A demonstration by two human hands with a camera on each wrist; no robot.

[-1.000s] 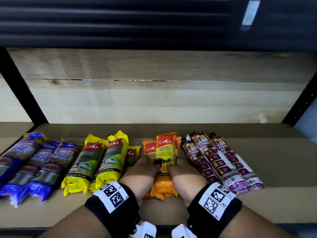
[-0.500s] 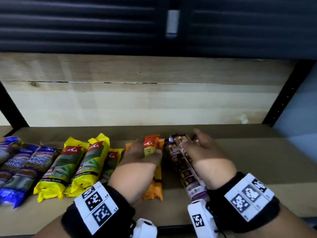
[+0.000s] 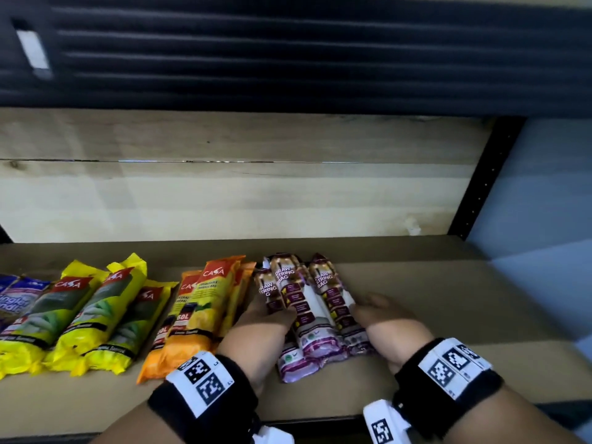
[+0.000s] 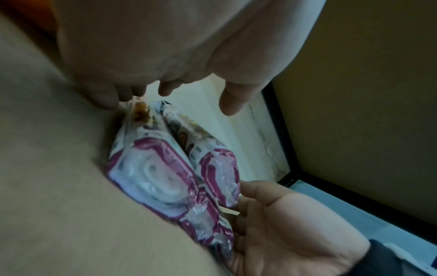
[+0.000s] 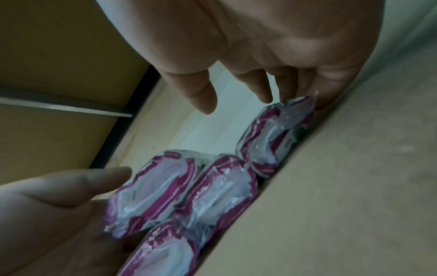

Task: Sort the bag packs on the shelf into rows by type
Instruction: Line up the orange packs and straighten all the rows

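Note:
Three maroon-and-white draw string bag packs (image 3: 307, 309) lie side by side on the brown shelf board (image 3: 455, 315), one partly over another. My left hand (image 3: 261, 322) presses against their left side with relaxed fingers, thumb lying on the leftmost pack. My right hand (image 3: 381, 315) lies flat against their right side. The left wrist view shows the pack ends (image 4: 160, 177) under my left hand (image 4: 175, 100), thumb held apart. Beside the same packs (image 5: 212, 190), my right hand (image 5: 248, 99) has its fingers spread.
Orange Casa packs (image 3: 205, 309) lie just left of my left hand, then yellow Casa packs (image 3: 96, 315), then blue packs (image 3: 12, 296) at the left edge. A pale wooden back wall (image 3: 256, 200) and a black upright (image 3: 480, 187) bound the shelf.
Both hands left the orange packs and moved right to the draw string packs. The right hand, which lay on top of them, now sits at their right side, and the packs lie closer together.

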